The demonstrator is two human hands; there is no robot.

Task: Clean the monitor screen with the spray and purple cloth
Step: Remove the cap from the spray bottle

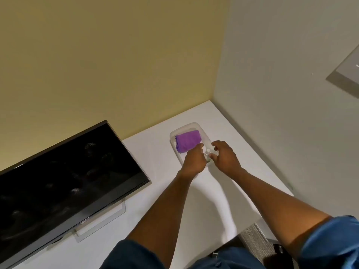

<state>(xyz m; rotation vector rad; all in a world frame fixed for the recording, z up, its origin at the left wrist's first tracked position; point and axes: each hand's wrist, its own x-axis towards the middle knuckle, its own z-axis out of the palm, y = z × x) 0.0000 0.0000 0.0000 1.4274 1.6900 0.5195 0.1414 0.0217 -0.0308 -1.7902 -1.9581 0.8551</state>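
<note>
A dark, smudged monitor (pixel 66 177) stands at the left on a white desk. A folded purple cloth (pixel 187 141) lies in the far end of a clear plastic tray (pixel 203 131). A small clear spray bottle (pixel 207 153) stands upright in the tray's near end. My left hand (pixel 194 161) is curled against the bottle's left side and appears to grip it. My right hand (pixel 225 158) is on the bottle's right side, its thumb and fingers curved around the bottle. Most of the bottle is hidden between the hands.
The white desk (pixel 223 200) fits into a corner between a yellow wall behind and a grey wall to the right. The monitor's flat stand (pixel 101 224) lies on the desk near its front edge. The desk's right edge drops off to carpet.
</note>
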